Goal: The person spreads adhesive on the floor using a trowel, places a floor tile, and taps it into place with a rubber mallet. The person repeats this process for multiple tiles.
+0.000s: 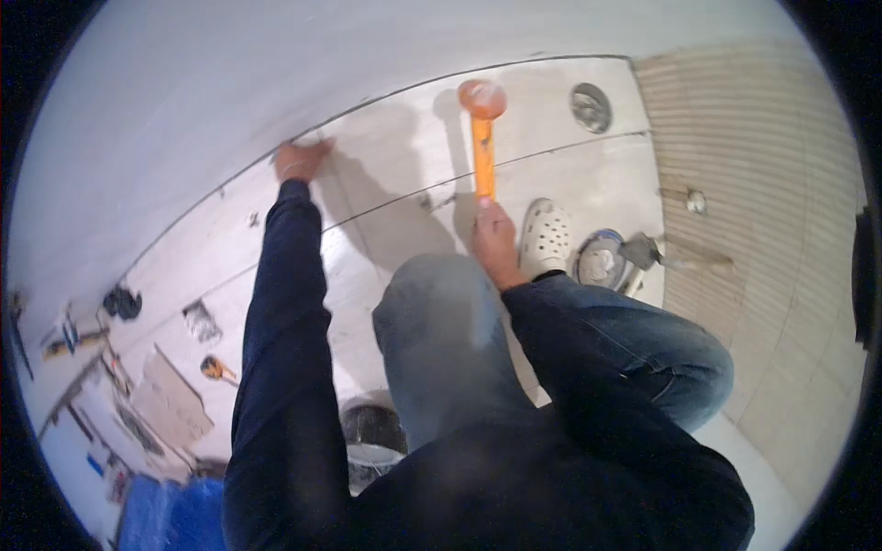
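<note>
My right hand [495, 242] is closed round the lower end of an orange mallet [484, 156]. The mallet's round, reddish head, whitish on its face, is over the pale floor tiles [386, 138] at the far side. My left hand [301, 160] reaches far forward and rests on the tiles beside the wall joint, thumb spread to the right and nothing seen in it. Some of its fingers are hard to make out. Thin dark joints run between the tiles, and shadows of my arm and the mallet fall across them.
A round hole [591, 107] pierces a tile at far right. By my white clog [547, 234] stands a tub [602, 260] of pale paste, with a trowel [640, 251] near it. A black bucket [374, 436] is beside my knee. Left lie a tape measure [217, 369] and cardboard [172, 401].
</note>
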A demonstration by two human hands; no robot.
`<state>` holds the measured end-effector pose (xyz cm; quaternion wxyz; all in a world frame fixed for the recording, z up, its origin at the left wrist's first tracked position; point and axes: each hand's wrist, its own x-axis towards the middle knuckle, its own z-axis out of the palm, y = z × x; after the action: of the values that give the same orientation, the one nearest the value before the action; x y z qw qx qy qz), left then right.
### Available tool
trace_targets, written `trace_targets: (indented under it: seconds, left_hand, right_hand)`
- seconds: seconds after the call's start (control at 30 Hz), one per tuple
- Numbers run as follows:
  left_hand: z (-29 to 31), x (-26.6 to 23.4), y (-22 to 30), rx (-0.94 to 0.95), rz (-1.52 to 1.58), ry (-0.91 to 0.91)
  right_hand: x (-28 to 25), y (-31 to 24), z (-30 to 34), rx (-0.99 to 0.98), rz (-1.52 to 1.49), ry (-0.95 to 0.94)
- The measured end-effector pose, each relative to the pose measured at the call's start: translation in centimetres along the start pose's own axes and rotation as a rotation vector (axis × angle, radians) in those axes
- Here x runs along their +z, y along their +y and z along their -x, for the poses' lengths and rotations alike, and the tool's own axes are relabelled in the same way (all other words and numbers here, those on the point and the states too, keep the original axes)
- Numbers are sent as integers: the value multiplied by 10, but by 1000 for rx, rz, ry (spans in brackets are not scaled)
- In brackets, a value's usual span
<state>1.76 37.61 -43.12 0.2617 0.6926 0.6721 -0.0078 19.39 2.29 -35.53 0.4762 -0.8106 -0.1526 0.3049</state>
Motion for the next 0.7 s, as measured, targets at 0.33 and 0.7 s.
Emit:
trace_targets:
  seconds: [0.33, 0.7]
  left_hand:
    - [-13, 22, 5, 45, -219, 17]
    - [159, 21, -12, 506, 42, 9]
  right_hand:
    - [-60, -19, -11, 245, 157, 32]
    - [-120, -35, -31, 379, 165, -129]
